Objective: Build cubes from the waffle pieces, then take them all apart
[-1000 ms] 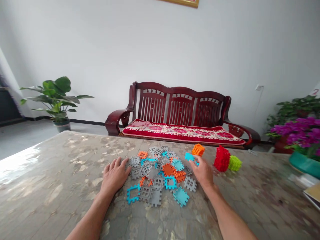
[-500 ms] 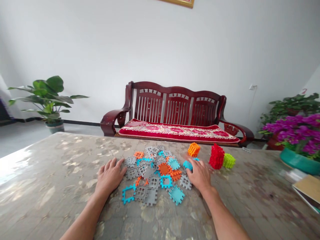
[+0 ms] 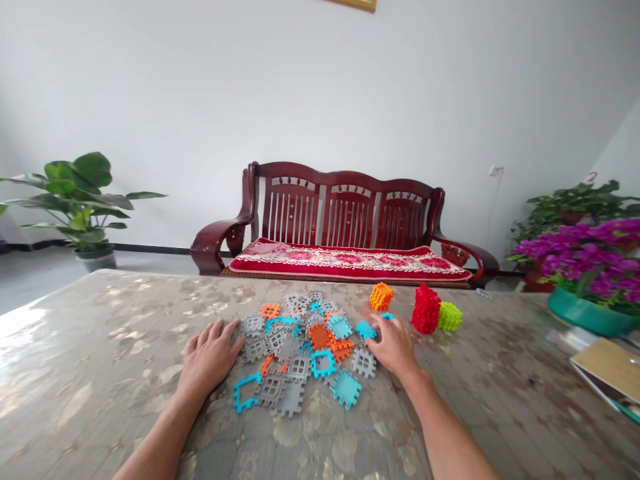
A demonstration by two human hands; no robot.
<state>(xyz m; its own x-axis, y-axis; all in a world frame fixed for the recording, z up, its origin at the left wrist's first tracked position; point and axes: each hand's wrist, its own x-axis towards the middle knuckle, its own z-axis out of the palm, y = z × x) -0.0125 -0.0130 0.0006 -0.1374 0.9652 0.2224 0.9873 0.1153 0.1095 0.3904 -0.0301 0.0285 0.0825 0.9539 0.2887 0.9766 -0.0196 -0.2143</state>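
Over the last second the blue tile (image 3: pixel 367 329) at the right hand (image 3: pixel 395 345) has come down from close by the orange cube (image 3: pixel 381 297) toward the pile of interlocking tiles (image 3: pixel 289 347), and the whole scene has slid leftward in view. Taking the pile's middle as the clock's hub, that tile sits between two and three o'clock, at the right thumb and forefinger; whether they pinch it or merely touch it I cannot tell. A blue scrap also shows past those fingers, too covered to say if it is a second tile. The left hand (image 3: pixel 211 358) lies flat on the desk (image 3: pixel 100 373) at nine o'clock, fingers apart, just beside the pile. Tiles overlap too much for a full count, but two blue frame tiles (image 3: pixel 315 365) and two solid turquoise tiles (image 3: pixel 346 389) stand out, the rest mostly grey and orange. One orange cube stands at two o'clock; farther round toward three come one red block (image 3: pixel 427 309) and one lime cube (image 3: pixel 451 317), side by side. One slatted wooden sofa (image 3: pixel 350 213) spans twelve to one. The gilt frame (image 3: pixel 355 4) is cut off above, and the notebook (image 3: pixel 611 365) at three runs past the edge.
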